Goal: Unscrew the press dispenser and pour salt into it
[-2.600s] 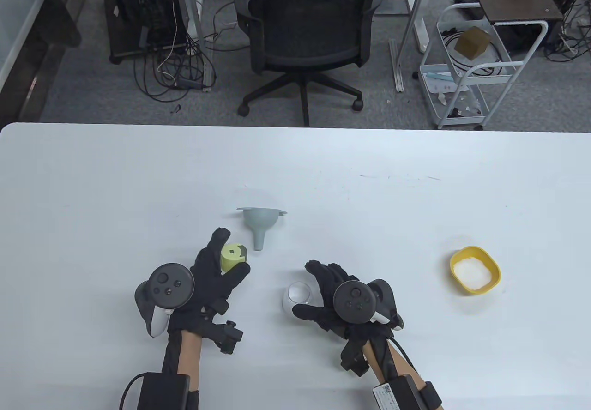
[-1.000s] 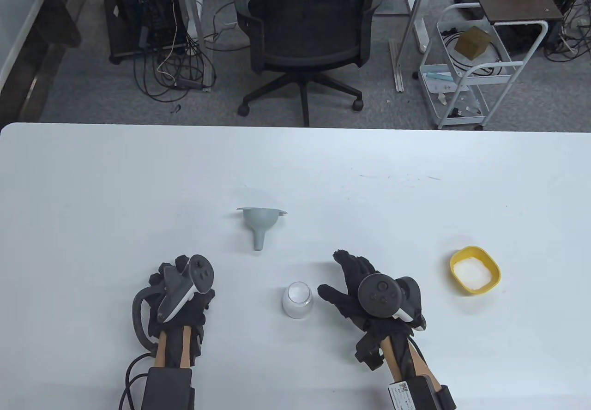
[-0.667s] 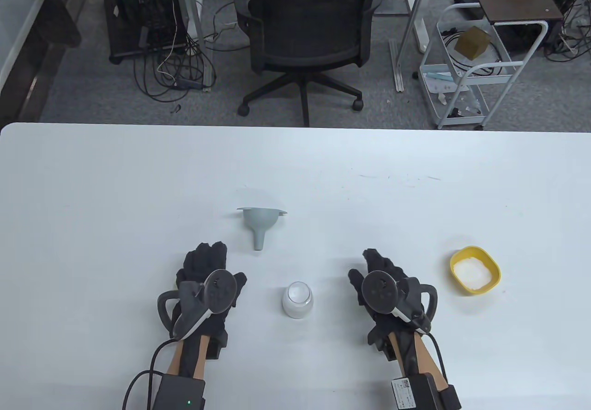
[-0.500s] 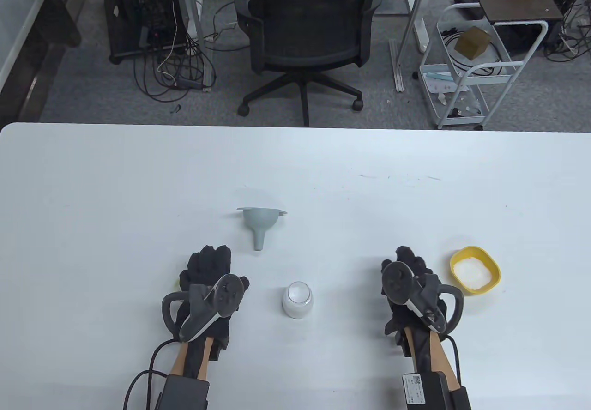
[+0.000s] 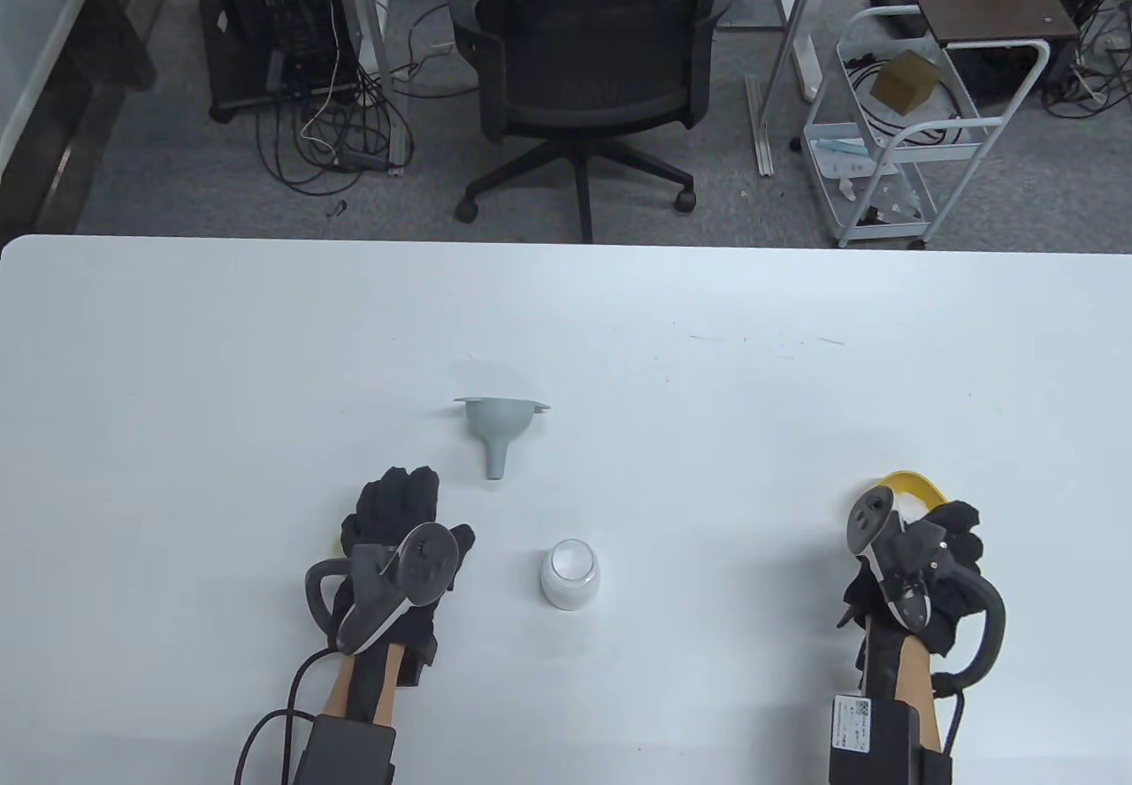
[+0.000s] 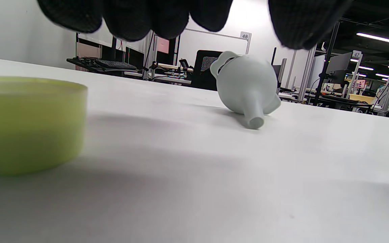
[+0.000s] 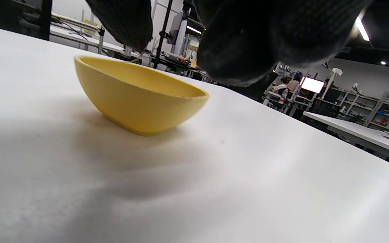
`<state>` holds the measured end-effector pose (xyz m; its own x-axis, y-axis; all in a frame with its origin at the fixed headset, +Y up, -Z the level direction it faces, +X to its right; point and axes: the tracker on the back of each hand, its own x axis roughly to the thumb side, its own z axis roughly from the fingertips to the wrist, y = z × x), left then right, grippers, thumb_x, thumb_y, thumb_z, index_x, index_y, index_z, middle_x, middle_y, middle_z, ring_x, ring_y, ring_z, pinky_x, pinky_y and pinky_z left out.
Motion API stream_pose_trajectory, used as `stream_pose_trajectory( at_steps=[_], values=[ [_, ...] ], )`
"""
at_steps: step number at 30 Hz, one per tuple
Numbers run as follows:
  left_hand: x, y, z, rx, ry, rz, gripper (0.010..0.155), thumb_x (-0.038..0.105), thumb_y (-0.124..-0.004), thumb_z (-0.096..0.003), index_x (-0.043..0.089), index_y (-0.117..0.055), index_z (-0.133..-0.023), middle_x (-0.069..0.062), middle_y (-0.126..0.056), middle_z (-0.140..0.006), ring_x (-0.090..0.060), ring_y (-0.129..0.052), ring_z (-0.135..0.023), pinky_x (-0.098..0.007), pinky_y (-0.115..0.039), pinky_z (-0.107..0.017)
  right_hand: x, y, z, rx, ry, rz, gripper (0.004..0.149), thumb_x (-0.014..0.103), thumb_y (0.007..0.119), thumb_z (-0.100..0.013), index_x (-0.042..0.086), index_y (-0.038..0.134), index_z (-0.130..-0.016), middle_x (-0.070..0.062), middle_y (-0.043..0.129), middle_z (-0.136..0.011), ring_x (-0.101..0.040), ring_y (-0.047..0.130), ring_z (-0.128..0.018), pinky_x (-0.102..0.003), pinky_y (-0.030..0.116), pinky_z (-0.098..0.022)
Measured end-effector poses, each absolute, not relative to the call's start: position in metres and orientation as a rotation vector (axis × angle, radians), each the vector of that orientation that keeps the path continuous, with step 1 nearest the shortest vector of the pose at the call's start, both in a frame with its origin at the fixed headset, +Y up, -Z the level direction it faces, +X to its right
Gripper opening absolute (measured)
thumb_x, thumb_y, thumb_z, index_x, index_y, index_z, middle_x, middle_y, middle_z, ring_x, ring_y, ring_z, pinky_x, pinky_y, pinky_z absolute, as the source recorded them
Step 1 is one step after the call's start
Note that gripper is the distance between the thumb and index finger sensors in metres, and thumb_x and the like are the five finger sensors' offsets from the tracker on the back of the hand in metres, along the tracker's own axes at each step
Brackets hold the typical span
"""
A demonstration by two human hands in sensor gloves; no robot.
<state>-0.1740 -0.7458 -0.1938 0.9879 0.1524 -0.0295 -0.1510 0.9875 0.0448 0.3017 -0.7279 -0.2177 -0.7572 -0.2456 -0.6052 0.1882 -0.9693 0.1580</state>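
Already unscrewed, the green cap (image 6: pixel 29 125) sits on the bench under the loose, empty left hand (image 5: pixel 398 537), jar (image 5: pixel 570 575) open, while the right hand (image 5: pixel 929 568), grip unclear, reaches the unpoured salt bowl (image 7: pixel 137 98).

Your left hand (image 5: pixel 400 527) lies low over the table, back up, tracker on top, forearm running in from the bottom edge. In the left wrist view its fingertips (image 6: pixel 140 18) hang spread, with nothing between them. Your right hand (image 5: pixel 929 568) is far out to the right, rolled so the tracker faces left. In the right wrist view its fingers (image 7: pixel 248 40) hang curled, gripping nothing.
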Motion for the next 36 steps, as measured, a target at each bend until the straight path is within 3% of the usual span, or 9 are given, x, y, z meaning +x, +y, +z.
stream_pose_trajectory(
  at_steps=[10,16,22,27,36],
  values=[
    [-0.172,-0.747,-0.193,0.055,0.027,0.129,0.089,0.059,-0.076,-0.0518,0.008,-0.051,-0.120,-0.032,-0.057,-0.120,-0.058,-0.067,-0.103,-0.071,-0.065,-0.067,0.318,-0.744,-0.217,1.048,-0.279,-2.810,0.072,0.029,0.060,-0.071,-0.030,0.042,-0.108,-0.032,0.085,-0.081,-0.030,0.097,-0.048,-0.047,0.086,-0.039],
    [-0.171,-0.746,-0.192,0.060,0.030,0.119,0.089,0.059,-0.076,-0.0518,0.007,-0.050,-0.120,-0.032,-0.057,-0.120,-0.059,-0.067,-0.103,-0.073,-0.064,-0.066,0.328,-0.749,-0.213,1.146,-0.240,-3.070,0.069,0.026,0.059,-0.070,-0.031,0.043,-0.105,-0.029,0.090,-0.075,-0.025,0.100,-0.043,-0.043,0.089,-0.036],
    [-0.170,-0.746,-0.192,0.058,0.026,0.114,0.089,0.059,-0.076,-0.0518,0.007,-0.050,-0.120,-0.032,-0.057,-0.120,-0.059,-0.067,-0.103,-0.073,-0.064,-0.066,0.334,-0.752,-0.210,1.210,-0.079,-3.153,0.068,0.022,0.068,-0.067,-0.032,0.046,-0.103,-0.025,0.093,-0.070,-0.019,0.101,-0.039,-0.038,0.092,-0.033],
    [-0.170,-0.747,-0.192,0.060,0.027,0.114,0.089,0.059,-0.076,-0.0518,0.008,-0.050,-0.120,-0.032,-0.057,-0.120,-0.059,-0.067,-0.103,-0.073,-0.064,-0.066,0.336,-0.753,-0.210,1.232,-0.010,-3.202,0.066,0.018,0.074,-0.064,-0.030,0.051,-0.103,-0.023,0.092,-0.070,-0.015,0.099,-0.039,-0.035,0.092,-0.033],
    [-0.170,-0.746,-0.192,0.064,0.028,0.110,0.089,0.059,-0.076,-0.0518,0.008,-0.050,-0.120,-0.032,-0.057,-0.120,-0.059,-0.067,-0.103,-0.073,-0.063,-0.067,0.313,-0.737,-0.217,1.075,-0.021,-3.300,0.051,0.018,0.072,-0.066,-0.017,0.065,-0.101,-0.024,0.088,-0.075,-0.020,0.095,-0.043,-0.040,0.088,-0.036]
  ],
)
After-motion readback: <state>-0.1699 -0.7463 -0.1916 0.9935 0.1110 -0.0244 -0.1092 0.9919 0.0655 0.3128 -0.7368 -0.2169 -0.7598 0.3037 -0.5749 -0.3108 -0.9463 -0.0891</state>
